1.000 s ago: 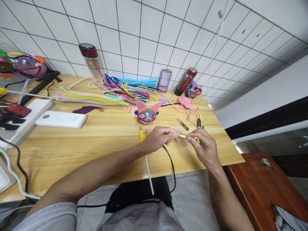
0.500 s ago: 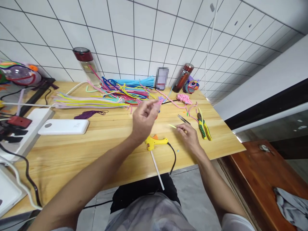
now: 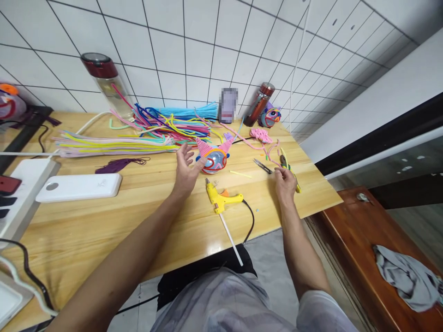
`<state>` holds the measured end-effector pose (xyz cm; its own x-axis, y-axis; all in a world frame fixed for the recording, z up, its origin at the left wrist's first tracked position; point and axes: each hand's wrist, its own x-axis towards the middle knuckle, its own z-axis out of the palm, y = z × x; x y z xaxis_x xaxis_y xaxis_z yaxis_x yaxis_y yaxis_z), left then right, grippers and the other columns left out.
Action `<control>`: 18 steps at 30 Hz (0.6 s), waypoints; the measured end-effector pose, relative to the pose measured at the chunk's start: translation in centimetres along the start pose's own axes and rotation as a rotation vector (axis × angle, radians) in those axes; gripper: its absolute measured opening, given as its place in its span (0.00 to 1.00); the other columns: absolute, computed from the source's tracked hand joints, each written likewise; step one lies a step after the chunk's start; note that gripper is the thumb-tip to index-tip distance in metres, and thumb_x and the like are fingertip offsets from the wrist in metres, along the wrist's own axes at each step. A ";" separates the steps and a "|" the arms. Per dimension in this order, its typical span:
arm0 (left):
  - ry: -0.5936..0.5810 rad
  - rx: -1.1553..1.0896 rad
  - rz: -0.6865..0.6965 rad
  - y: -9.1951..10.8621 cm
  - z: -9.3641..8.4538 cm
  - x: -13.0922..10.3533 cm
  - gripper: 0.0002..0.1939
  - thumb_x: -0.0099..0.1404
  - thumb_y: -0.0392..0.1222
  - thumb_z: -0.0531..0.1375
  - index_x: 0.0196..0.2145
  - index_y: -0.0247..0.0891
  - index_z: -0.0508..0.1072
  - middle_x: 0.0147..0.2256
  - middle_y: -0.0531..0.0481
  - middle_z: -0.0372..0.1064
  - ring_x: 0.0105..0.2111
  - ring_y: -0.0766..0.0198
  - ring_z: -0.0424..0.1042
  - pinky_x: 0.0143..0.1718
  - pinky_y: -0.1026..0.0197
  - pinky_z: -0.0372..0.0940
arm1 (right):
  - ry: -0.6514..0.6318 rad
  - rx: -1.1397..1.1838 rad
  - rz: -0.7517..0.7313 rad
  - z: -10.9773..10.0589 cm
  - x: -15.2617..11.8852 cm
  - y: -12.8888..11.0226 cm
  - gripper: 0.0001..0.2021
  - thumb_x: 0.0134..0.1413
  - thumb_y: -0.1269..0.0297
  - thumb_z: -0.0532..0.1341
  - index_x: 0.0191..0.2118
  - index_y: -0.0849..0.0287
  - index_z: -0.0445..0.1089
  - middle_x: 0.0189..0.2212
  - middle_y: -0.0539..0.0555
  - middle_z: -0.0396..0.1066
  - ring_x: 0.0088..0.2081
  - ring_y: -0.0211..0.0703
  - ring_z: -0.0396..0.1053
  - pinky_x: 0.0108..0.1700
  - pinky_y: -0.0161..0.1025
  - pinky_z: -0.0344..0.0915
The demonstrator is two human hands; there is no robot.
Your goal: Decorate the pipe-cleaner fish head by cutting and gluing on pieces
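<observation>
My left hand is open, its fingers spread and its thumb against the left side of a clear round craft figure with pink pipe-cleaner ears, red rings and blue beads. My right hand is closed over the handles of the green-and-yellow pliers at the right of the table, covering much of them. A short yellow pipe-cleaner piece lies between the hands. Near it are black-handled snips. A yellow hot glue gun with a white glue stick lies in front of the figure.
Bundles of coloured pipe cleaners lie at the back, near a glass bottle and a red-brown flask. A white power bank, purple tassel and power strip are left. The glue gun's black cord runs off the front edge.
My left hand has moved left and lowered, opening beside the craft figure. My right hand has let go of the yellow pipe-cleaner piece, now on the table, and moved right onto the pliers.
</observation>
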<state>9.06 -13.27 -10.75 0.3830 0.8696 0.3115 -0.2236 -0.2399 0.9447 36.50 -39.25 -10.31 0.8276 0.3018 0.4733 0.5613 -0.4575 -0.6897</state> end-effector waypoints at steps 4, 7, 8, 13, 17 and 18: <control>-0.142 -0.002 -0.017 -0.6 0.8 0.0 0.64 0.50 0.73 0.77 0.74 0.49 0.54 0.71 0.34 0.60 0.72 0.40 0.64 0.72 0.40 0.63 | -0.107 0.029 -0.035 0.7 -0.5 -0.2 0.16 0.58 0.51 0.62 0.38 0.57 0.83 0.37 0.57 0.82 0.36 0.49 0.73 0.43 0.47 0.71; -0.177 0.004 -0.010 -0.8 1.5 -0.1 0.69 0.48 0.71 0.79 0.76 0.46 0.51 0.73 0.31 0.58 0.74 0.39 0.61 0.73 0.40 0.63 | -0.166 0.030 -0.062 1.1 -0.6 -0.6 0.16 0.58 0.51 0.62 0.39 0.57 0.82 0.37 0.57 0.82 0.35 0.49 0.72 0.42 0.47 0.71; -0.180 0.011 -0.005 -0.9 1.7 -0.2 0.69 0.47 0.70 0.79 0.76 0.46 0.51 0.73 0.31 0.58 0.75 0.39 0.61 0.73 0.40 0.63 | -0.173 0.032 -0.063 1.2 -0.5 -0.8 0.16 0.58 0.51 0.62 0.39 0.57 0.82 0.37 0.57 0.82 0.35 0.49 0.73 0.43 0.48 0.71; -0.171 0.090 0.005 -1.4 1.6 0.1 0.67 0.48 0.65 0.81 0.76 0.44 0.53 0.72 0.31 0.60 0.73 0.39 0.63 0.74 0.40 0.62 | -0.203 0.057 -0.087 1.6 -0.6 -1.7 0.17 0.60 0.50 0.61 0.41 0.57 0.81 0.39 0.58 0.81 0.36 0.49 0.73 0.45 0.49 0.73; -0.145 0.162 0.021 -1.4 1.3 0.5 0.67 0.46 0.61 0.82 0.75 0.41 0.57 0.71 0.31 0.61 0.73 0.39 0.64 0.74 0.40 0.62 | -0.276 0.066 -0.132 1.5 -1.4 -2.3 0.15 0.60 0.52 0.61 0.40 0.56 0.81 0.39 0.58 0.81 0.35 0.48 0.74 0.46 0.48 0.74; -0.142 0.165 0.031 -1.3 1.3 0.6 0.67 0.45 0.61 0.83 0.74 0.41 0.58 0.71 0.31 0.61 0.72 0.39 0.65 0.73 0.40 0.63 | -0.293 0.069 -0.139 1.4 -1.6 -2.4 0.15 0.60 0.52 0.62 0.40 0.56 0.81 0.39 0.58 0.81 0.35 0.48 0.74 0.46 0.48 0.74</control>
<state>10.69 -13.02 -11.64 0.5028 0.7941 0.3414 -0.0922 -0.3434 0.9346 33.86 -37.44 -10.20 0.7046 0.5898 0.3946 0.6600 -0.3403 -0.6698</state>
